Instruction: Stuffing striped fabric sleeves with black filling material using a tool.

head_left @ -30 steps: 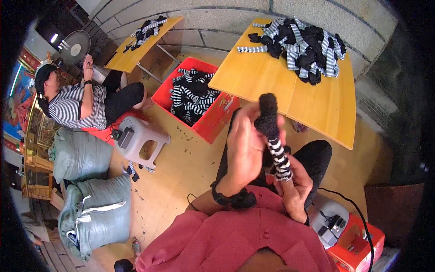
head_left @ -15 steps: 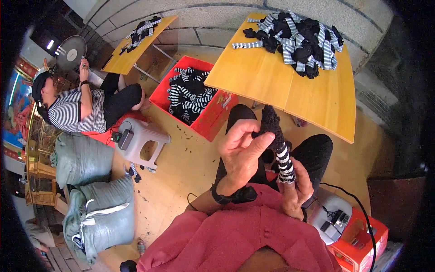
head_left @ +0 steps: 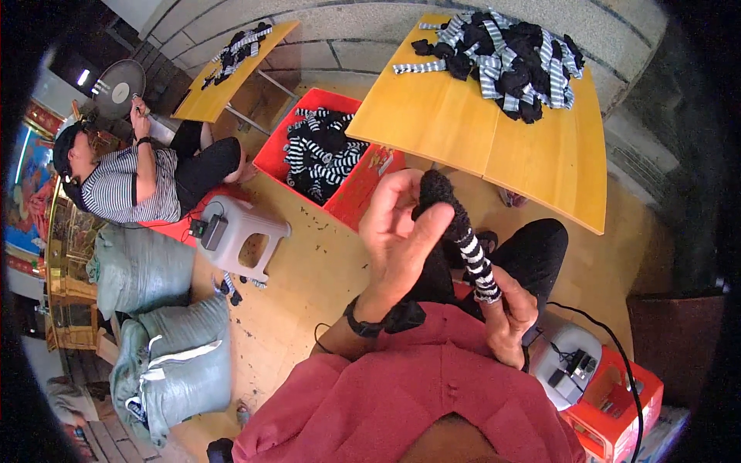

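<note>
A narrow knit tube point(head_left: 475, 263), sock-like, slants in front of my lap; one end is plain fuzzy black, the other banded black and white. My left hand point(head_left: 400, 243) pinches the black end between thumb and fingers, with a dark band round the wrist. At the striped end my right hand point(head_left: 509, 316) has fingers tucked into the opening, so their tips are hidden. Its other fingers are bent alongside.
A yellow table point(head_left: 432, 116) ahead bears a pile of striped and black knit pieces point(head_left: 513, 65). Left of it, a red bin point(head_left: 347, 202) holds more. A seated person point(head_left: 127, 185), a grey stool point(head_left: 239, 231) and stuffed sacks point(head_left: 185, 363) are at left. A red crate point(head_left: 629, 401) stands at lower right.
Both hands and the knit tube have shifted slightly; the black end has gone up and left with my left hand. The hold looks the same.
</note>
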A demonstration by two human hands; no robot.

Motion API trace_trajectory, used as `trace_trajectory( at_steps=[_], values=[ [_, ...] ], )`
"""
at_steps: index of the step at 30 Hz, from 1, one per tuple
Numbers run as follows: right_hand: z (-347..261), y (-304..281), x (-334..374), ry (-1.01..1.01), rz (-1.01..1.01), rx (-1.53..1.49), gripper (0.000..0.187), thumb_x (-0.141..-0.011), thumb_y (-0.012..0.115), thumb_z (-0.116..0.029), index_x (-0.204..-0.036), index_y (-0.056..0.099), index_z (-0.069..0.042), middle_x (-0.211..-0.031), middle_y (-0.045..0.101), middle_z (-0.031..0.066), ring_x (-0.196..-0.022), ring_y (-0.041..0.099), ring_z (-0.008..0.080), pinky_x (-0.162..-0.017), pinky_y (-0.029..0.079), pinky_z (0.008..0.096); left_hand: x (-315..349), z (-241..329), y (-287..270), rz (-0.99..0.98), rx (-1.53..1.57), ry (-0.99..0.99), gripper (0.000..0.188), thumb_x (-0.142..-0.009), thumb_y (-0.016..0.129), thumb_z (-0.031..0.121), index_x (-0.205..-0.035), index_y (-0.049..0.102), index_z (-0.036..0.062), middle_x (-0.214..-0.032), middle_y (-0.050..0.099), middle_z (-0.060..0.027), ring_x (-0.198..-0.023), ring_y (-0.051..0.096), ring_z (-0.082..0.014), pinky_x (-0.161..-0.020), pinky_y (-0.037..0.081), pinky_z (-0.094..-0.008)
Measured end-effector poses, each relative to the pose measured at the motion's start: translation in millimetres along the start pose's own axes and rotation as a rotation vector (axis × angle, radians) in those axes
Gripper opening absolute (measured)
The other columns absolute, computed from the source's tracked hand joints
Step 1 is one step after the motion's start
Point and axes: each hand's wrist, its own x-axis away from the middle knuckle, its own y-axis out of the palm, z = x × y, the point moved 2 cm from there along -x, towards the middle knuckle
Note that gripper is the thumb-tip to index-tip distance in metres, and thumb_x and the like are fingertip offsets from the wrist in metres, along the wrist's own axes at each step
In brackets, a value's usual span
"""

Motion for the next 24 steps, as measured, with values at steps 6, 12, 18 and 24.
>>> trace_trajectory(
  at_steps=[6, 12, 18, 24],
  values=[
    [-5, 4, -1, -0.124, -0.001, 0.159, 0.031, -0.071, 0.057, 0.008, -0.102, 0.06, 0.006, -0.088, 0.066, 0.0171, -0.076, 0.066, 0.0201, -0.069, 0.049, 0.0262, -4, -4, -17, 0.061, 0.014, 0.046, 0.019, -0.081, 0.061, -0.003, -0.098, 0.051, -0.0008, -0.09, 0.058, -0.0043, -0.08, 0.054, -0.0092, -0.075, 0.045, -0.0233],
    [10, 14, 15, 0.181, 0.056, -0.242, 0.029, -0.08, 0.059, 0.002, -0.108, 0.056, 0.008, -0.095, 0.065, 0.0134, -0.077, 0.063, 0.0162, -0.066, 0.049, 0.0267, 3, -14, -11, 0.081, 0.231, 0.034, 0.015, -0.081, 0.06, -0.002, -0.094, 0.052, 0.0, -0.089, 0.059, -0.0044, -0.078, 0.054, -0.0089, -0.074, 0.045, -0.0235],
    [-11, 16, -2, 0.32, -0.033, -0.629, 0.037, -0.082, 0.062, -0.007, -0.115, 0.051, 0.006, -0.077, 0.061, 0.008, -0.06, 0.055, 0.0103, -0.048, 0.038, 0.0191, 14, -12, -10, -0.042, 0.129, -0.013, 0.011, -0.08, 0.063, -0.001, -0.084, 0.053, 0.0003, -0.078, 0.053, 0.0011, -0.068, 0.046, -0.0049, -0.062, 0.038, -0.0181],
    [-11, 16, -12, 0.724, -0.339, -1.14, 0.038, -0.081, 0.062, -0.01, -0.115, 0.051, 0.003, -0.068, 0.056, 0.0054, -0.049, 0.048, 0.0102, -0.038, 0.031, 0.0193, 13, -11, -9, -0.057, -0.008, -0.041, 0.014, -0.079, 0.066, 0.004, -0.081, 0.052, 0.0029, -0.07, 0.043, 0.0064, -0.06, 0.034, -0.0022, -0.054, 0.03, -0.017]
  ],
)
